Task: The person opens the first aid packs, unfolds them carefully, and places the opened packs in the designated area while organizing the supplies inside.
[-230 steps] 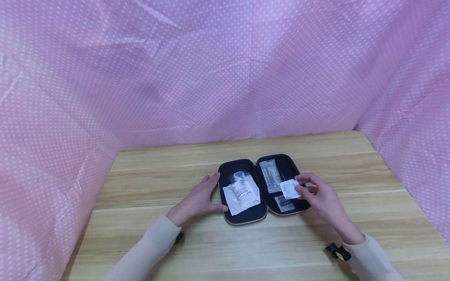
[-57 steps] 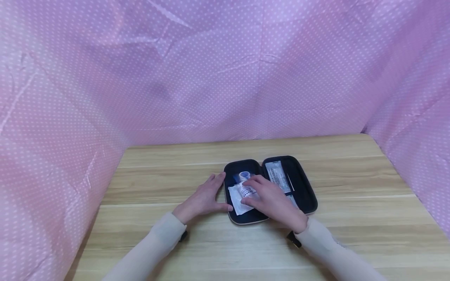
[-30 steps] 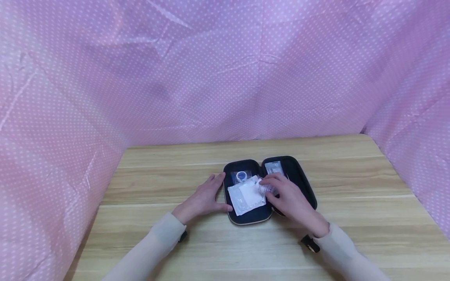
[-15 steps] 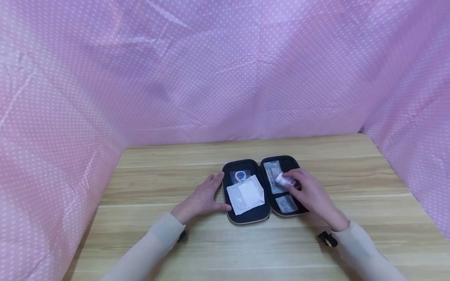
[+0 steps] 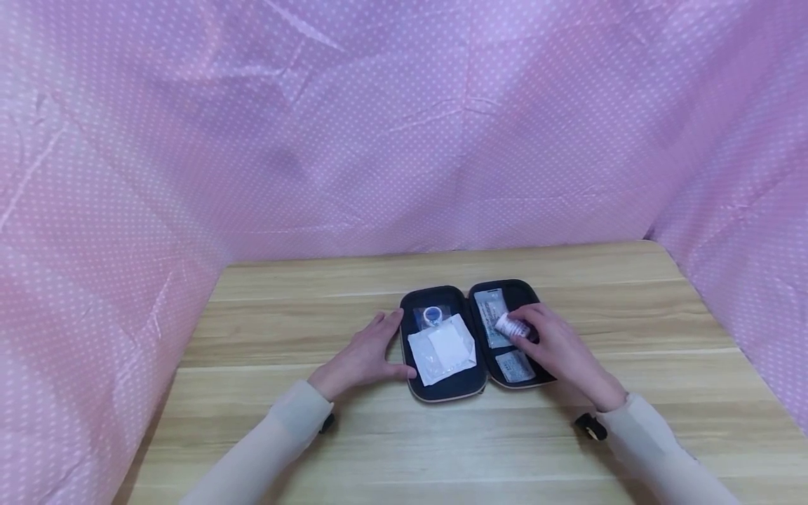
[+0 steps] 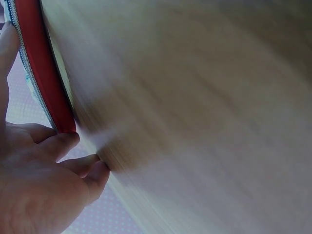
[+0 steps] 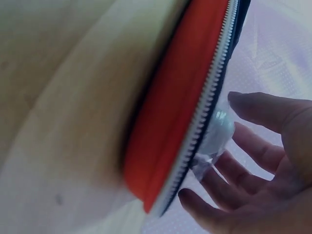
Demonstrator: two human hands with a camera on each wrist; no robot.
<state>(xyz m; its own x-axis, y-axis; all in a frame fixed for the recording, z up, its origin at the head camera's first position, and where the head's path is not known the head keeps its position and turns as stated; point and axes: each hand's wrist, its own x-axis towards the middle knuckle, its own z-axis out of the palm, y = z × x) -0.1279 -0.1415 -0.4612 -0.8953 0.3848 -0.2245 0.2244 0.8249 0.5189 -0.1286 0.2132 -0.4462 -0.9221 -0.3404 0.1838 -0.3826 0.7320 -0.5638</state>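
A zippered case, red outside with black lining [image 5: 459, 388], lies unfolded on the table. My right hand [image 5: 564, 347] pinches a wrapped bandage roll [image 5: 510, 325] over the case's right half. In the right wrist view the clear wrapper [image 7: 217, 134] shows between the fingers, beside the zipper. Under the roll lie a long printed sachet [image 5: 491, 312] and a small square sachet [image 5: 514, 367]. White flat gauze packets [image 5: 442, 351] and a bagged tape roll [image 5: 433, 316] fill part of the left half. My left hand [image 5: 358, 356], thumb and fingers spread, rests against the left edge.
The wooden table [image 5: 404, 449] extends around the case on all sides. Pink dotted cloth [image 5: 379, 140] hangs behind it and at both sides. Black wrist straps [image 5: 590, 426] sit at the sleeve cuffs.
Earlier my right hand held a small white packet at the right half. Since then it has lifted the bandage roll off the gauze packets and carried it rightward. My left hand stays at the edge.
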